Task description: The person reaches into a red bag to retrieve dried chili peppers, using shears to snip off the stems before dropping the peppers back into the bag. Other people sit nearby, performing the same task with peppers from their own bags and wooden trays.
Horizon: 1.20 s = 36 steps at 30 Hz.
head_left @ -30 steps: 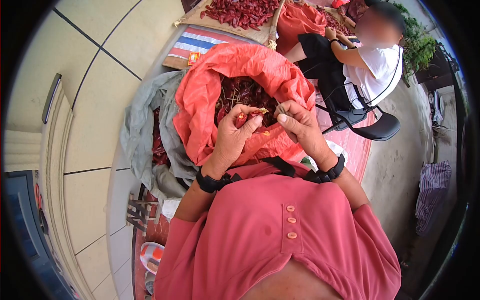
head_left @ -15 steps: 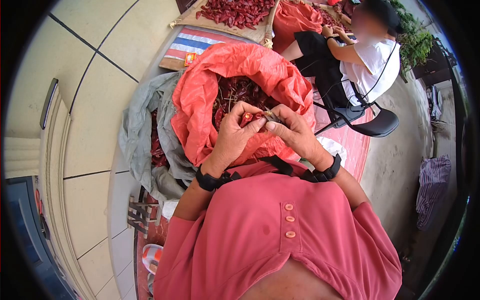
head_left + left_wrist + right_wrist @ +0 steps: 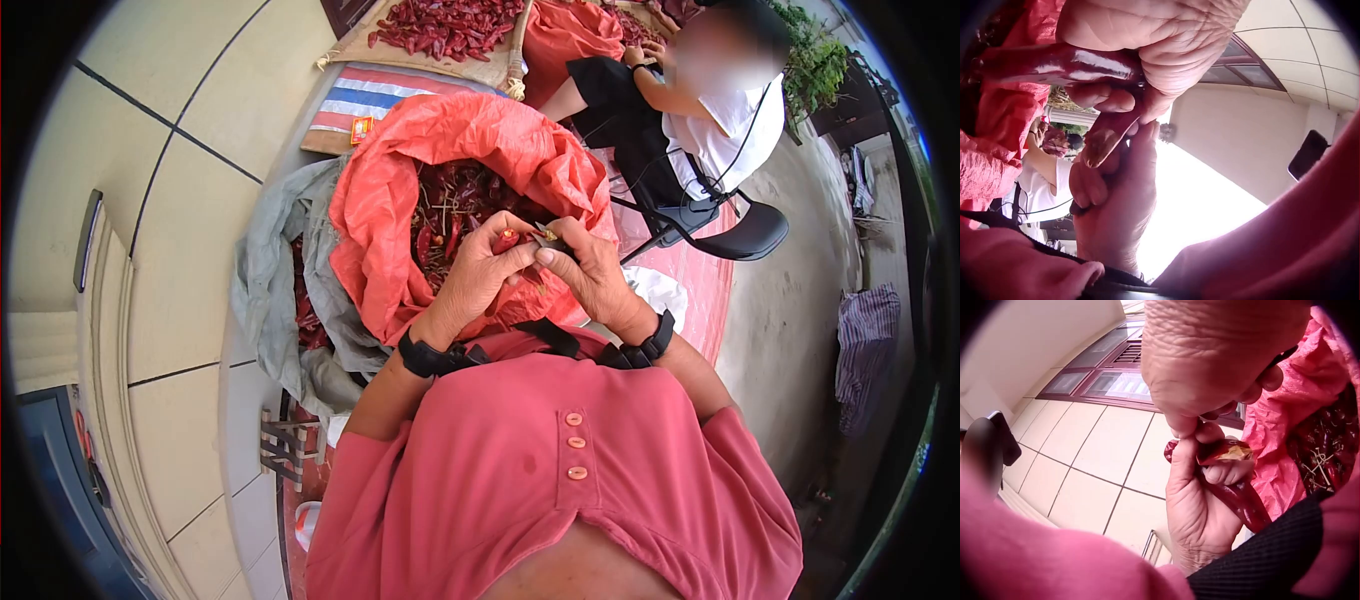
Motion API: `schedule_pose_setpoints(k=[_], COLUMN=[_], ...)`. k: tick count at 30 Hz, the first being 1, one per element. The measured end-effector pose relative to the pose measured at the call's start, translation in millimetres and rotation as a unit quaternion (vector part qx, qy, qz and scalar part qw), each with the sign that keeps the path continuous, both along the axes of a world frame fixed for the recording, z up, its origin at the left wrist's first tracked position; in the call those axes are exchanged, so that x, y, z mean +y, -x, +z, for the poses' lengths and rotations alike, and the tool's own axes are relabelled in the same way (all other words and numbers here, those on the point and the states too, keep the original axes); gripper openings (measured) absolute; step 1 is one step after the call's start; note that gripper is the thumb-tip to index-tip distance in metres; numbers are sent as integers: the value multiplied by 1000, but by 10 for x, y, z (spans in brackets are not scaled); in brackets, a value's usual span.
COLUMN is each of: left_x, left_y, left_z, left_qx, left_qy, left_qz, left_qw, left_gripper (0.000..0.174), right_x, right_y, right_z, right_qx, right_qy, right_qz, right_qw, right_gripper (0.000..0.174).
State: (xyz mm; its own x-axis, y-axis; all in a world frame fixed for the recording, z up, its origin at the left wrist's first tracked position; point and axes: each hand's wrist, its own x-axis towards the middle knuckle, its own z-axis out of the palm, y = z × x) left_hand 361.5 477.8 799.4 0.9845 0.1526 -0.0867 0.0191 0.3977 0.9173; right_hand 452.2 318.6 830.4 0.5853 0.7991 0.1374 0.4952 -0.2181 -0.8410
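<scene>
My left hand [image 3: 480,268] holds dried red chillies above the open red sack [image 3: 365,215]. One glossy chilli [image 3: 1079,65] lies across its curled fingers. Another chilli [image 3: 1213,451], cut open with pale yellow inside, is pinched between its thumb and fingers. Close against it, my right hand [image 3: 592,272] grips a small dark grey pointed tool [image 3: 548,240] at the chilli's end; most of the tool is hidden by the fingers. Below the hands, the sack holds many dark red chillies [image 3: 455,215] and pale stems.
A grey sack [image 3: 265,270] with more chillies stands to the left. Beyond lies a mat [image 3: 350,50] heaped with chillies [image 3: 445,25], beside a striped sheet [image 3: 375,95]. At upper right a person in a white shirt [image 3: 745,130] sits on a black chair [image 3: 745,238].
My right hand has moved left, bringing the tool against the chilli in my left hand. The head view has shifted slightly, and the seated person leans a little differently.
</scene>
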Motion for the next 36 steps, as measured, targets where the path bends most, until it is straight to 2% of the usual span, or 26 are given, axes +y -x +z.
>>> schedule_pose_setpoints(k=[5,8,9,11,13,15,16,18,19,21,23,24,27,28,31,32,35,36], left_x=[-98,-222,-214,-215,-194,-120,-23,252,411,768,1191,1370,1889,2033,2310,2364,2539,2525], left_y=[-134,-185,-231,-253,-245,-129,-35,236,404,745,1046,1190,1572,1680,1878,1912,1992,1883], left_z=[-64,-89,-75,-88,17,108,140,261,330,327,93,-50,-668,-869,-1291,-1360,-1796,-1731], left_qx=[9,26,22,32,58,38,32,55,83,145,239,269,296,293,329,334,261,252], left_qy=[85,140,144,93,-27,-23,-125,-310,-393,-425,-446,-460,-558,-600,-558,-533,-676,-676], left_qz=[-65,-86,-92,-91,-82,-64,-40,20,53,148,202,227,249,246,221,219,303,342], left_qw=[994,986,985,991,995,997,991,949,914,881,839,815,734,703,729,746,619,602], left_gripper=[16,16,16,14,15,17,19,22,23,27,28,29,33,34,38,41,40,38], right_x=[-154,-241,-242,-303,-452,-684,-828,-1110,-1250,-1568,-1789,-1774,-1783,-1906,-1829,-1800,-1874,-1897], right_y=[6,-8,-18,-57,-16,-15,-33,-69,-83,-145,-167,-125,-60,-87,-113,-110,-123,-111], right_z=[-84,-66,-61,-94,-139,-91,-145,-343,-433,-858,-1190,-1234,-1526,-1873,-1880,-1818,-1897,-1909], right_qx=[-34,36,14,-3,17,4,9,12,18,8,220,296,293,244,262,268,278,267], right_qy=[-22,-35,-34,-25,-56,-39,-21,3,63,119,143,161,284,264,293,307,314,329], right_qz=[-50,-75,-83,-86,-133,-188,-207,-242,-256,-233,-233,-272,-252,-215,-181,-214,-237,-242], right_qw=[998,996,996,996,989,981,978,970,965,965,936,901,878,908,902,888,876,873], right_gripper=[26,23,20,18,17,18,18,20,28,37,41,35,32,30,29,29,29,29])
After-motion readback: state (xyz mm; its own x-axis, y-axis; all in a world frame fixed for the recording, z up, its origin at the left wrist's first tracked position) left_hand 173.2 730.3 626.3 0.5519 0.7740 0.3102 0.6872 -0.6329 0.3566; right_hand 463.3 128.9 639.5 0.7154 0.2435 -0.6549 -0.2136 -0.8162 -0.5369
